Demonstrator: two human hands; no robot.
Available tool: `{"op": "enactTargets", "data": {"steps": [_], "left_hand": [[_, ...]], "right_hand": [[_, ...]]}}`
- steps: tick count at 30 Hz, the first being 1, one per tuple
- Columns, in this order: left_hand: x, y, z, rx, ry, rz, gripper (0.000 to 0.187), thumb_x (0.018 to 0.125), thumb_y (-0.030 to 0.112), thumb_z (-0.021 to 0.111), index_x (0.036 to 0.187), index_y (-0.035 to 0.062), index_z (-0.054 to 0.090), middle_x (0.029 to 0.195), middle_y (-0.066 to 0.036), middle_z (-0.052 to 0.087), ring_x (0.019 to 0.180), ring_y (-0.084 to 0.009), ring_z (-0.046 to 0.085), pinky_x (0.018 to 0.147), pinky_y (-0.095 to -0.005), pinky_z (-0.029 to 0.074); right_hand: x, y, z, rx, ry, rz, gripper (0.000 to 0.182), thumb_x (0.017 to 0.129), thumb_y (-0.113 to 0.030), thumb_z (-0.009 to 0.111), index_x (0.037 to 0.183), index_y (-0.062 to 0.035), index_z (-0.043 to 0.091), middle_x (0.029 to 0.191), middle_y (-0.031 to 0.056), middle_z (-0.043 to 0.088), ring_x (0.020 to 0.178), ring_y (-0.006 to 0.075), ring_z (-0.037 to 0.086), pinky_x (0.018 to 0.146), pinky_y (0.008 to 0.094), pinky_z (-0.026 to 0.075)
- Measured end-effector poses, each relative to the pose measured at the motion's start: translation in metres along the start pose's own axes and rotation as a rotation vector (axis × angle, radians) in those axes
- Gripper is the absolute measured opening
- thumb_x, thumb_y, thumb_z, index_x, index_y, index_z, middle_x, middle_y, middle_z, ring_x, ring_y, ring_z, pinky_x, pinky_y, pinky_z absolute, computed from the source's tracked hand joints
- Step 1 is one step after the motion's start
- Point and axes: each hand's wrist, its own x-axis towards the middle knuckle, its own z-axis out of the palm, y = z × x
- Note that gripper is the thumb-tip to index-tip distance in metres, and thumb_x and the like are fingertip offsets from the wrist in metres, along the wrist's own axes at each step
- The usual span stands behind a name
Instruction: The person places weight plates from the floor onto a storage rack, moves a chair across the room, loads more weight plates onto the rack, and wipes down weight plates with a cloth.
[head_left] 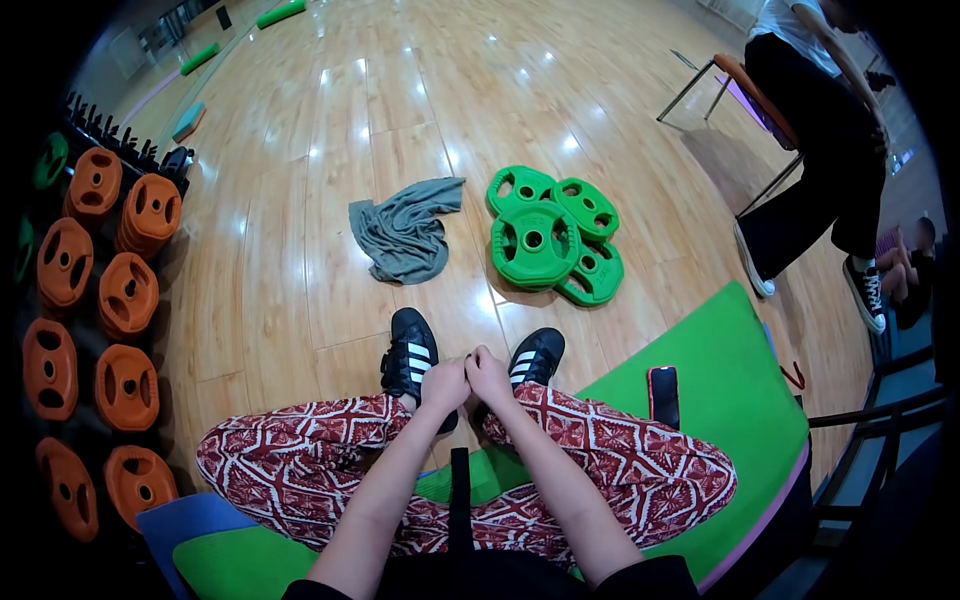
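My left hand [445,384] and my right hand [487,374] meet in front of me, between my black shoes with white stripes. The fingers of both are curled in and touch the other hand; what they hold, if anything, is hidden. On the wooden floor ahead lies a crumpled grey cloth [405,230]. To its right is a group of green weight plates [534,262], one resting on top of the others. I sit cross-legged on a green mat [700,375], and a dark phone-like thing with a red edge [663,398] lies on it by my right knee.
A rack of orange weight plates [130,292] stands along the left. At the right, a person in black trousers [815,130] is by a chair [740,75], and another person [908,265] sits farther right. Green rollers [281,13] lie far back.
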Motion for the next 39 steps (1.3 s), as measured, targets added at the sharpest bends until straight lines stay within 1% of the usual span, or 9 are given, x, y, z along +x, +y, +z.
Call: {"op": "enactTargets", "data": {"steps": [9,12,13,16,17,19,23,35,39], "left_hand": [[-0.001,0.003,-0.005,0.007,-0.016,-0.023,0.017,0.073,0.016,0.045,0.080,0.0054,0.056,0.076,-0.013,0.059,0.071,-0.0293,0.057,0.061,-0.0390,0.046],[0.002,0.004,-0.006,-0.092,-0.013,-0.088,0.019,0.076,0.019,0.044,0.079,0.0038,0.056,0.073,-0.011,0.059,0.066,-0.0253,0.058,0.058,-0.0361,0.046],[0.004,0.000,-0.002,-0.092,-0.012,-0.089,0.019,0.076,0.019,0.044,0.079,0.0038,0.056,0.073,-0.011,0.059,0.066,-0.0253,0.058,0.058,-0.0361,0.046],[0.009,-0.005,-0.002,-1.235,-0.113,-0.460,0.019,0.081,0.022,0.044,0.081,0.0060,0.054,0.066,-0.001,0.051,0.057,-0.0137,0.050,0.054,-0.0297,0.044],[0.007,0.000,-0.013,-1.236,-0.113,-0.456,0.019,0.081,0.022,0.044,0.081,0.0060,0.054,0.066,-0.001,0.051,0.057,-0.0137,0.050,0.054,-0.0297,0.044],[0.003,0.008,-0.039,-1.909,-0.175,-0.531,0.019,0.081,0.023,0.044,0.087,0.0069,0.053,0.075,-0.002,0.053,0.070,-0.0142,0.052,0.061,-0.0292,0.044],[0.006,0.026,-0.093,-2.129,-0.238,-0.333,0.028,0.082,0.026,0.040,0.101,0.0074,0.047,0.084,-0.004,0.053,0.077,-0.0169,0.051,0.067,-0.0296,0.044],[0.035,0.059,-0.269,-1.727,-0.544,0.068,0.040,0.082,0.035,0.037,0.108,0.0058,0.044,0.092,-0.010,0.054,0.086,-0.0223,0.052,0.081,-0.0371,0.041],[0.022,0.064,-0.310,-1.944,-0.762,0.416,0.039,0.081,0.037,0.039,0.104,0.0059,0.045,0.082,-0.006,0.053,0.082,-0.0211,0.053,0.071,-0.0341,0.043]], "right_hand": [[-0.001,0.001,0.000,0.003,0.001,0.004,0.021,0.077,-0.021,0.045,0.079,-0.0005,0.048,0.069,0.0250,0.053,0.070,0.0405,0.053,0.062,0.0433,0.042],[0.002,0.005,0.003,-0.020,0.016,-0.025,0.021,0.078,-0.021,0.046,0.078,0.0003,0.048,0.066,0.0191,0.055,0.064,0.0344,0.055,0.058,0.0385,0.043],[0.008,0.012,0.006,0.212,0.041,-0.038,0.020,0.078,-0.021,0.046,0.076,-0.0009,0.049,0.063,0.0132,0.054,0.059,0.0272,0.053,0.054,0.0342,0.041],[0.011,-0.008,-0.016,0.677,-0.006,0.075,0.018,0.079,-0.021,0.046,0.074,-0.0042,0.050,0.060,0.0030,0.049,0.052,0.0145,0.046,0.049,0.0261,0.037],[0.010,-0.023,-0.030,0.904,-0.082,0.200,0.016,0.080,-0.020,0.046,0.073,-0.0062,0.050,0.059,-0.0013,0.046,0.050,0.0089,0.041,0.047,0.0223,0.035],[0.008,-0.044,-0.052,1.050,-0.157,0.224,0.014,0.081,-0.023,0.045,0.077,-0.0100,0.050,0.060,-0.0008,0.046,0.052,0.0084,0.041,0.049,0.0221,0.034],[0.003,-0.088,-0.095,1.414,-0.325,0.175,0.024,0.083,-0.030,0.041,0.090,-0.0087,0.050,0.073,0.0018,0.052,0.061,0.0104,0.047,0.057,0.0248,0.040],[0.000,-0.254,-0.221,0.543,-0.627,0.120,0.038,0.082,-0.043,0.041,0.102,-0.0107,0.046,0.094,0.0065,0.055,0.079,0.0165,0.053,0.072,0.0316,0.043],[-0.027,-0.289,-0.241,0.694,-0.738,-0.125,0.040,0.083,-0.042,0.040,0.105,-0.0099,0.047,0.096,0.0080,0.056,0.079,0.0168,0.055,0.071,0.0332,0.045]]}}
